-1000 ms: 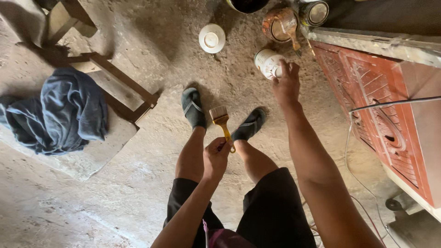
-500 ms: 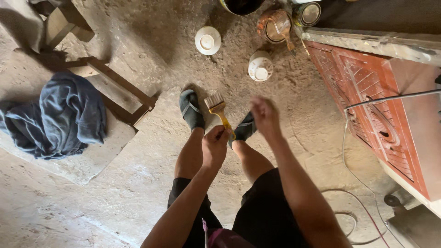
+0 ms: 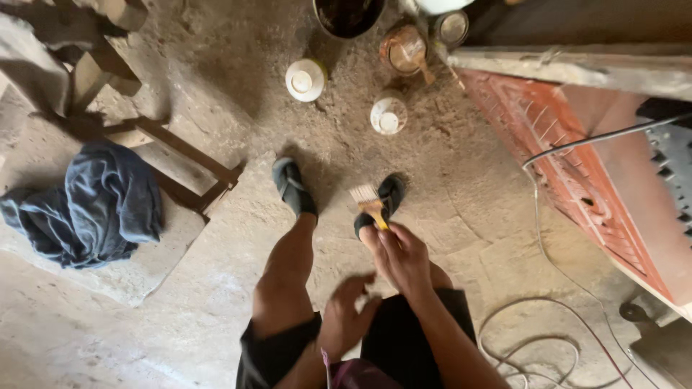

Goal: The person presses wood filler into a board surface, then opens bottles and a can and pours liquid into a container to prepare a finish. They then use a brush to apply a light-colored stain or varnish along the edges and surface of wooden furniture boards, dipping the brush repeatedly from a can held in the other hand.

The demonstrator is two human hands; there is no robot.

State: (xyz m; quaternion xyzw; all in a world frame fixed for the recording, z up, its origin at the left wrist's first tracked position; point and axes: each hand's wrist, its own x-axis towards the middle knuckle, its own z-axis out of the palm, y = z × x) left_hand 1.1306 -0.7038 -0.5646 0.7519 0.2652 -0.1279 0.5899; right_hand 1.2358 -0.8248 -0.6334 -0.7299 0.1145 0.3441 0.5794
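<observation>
The right hand [image 3: 404, 256] has its fingers closed around the yellow handle of a paintbrush [image 3: 369, 202], bristles pointing away over the right sandal [image 3: 382, 202]. The left hand [image 3: 346, 317] hangs loosely open and empty near the knees, above the dusty floor [image 3: 216, 288].

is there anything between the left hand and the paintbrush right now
Nothing visible. The right hand grips the paintbrush by its yellow handle, bristles pointing away over the right foot. The left hand hangs just below and to the left, blurred, with only bare floor and the leg between them.
</observation>
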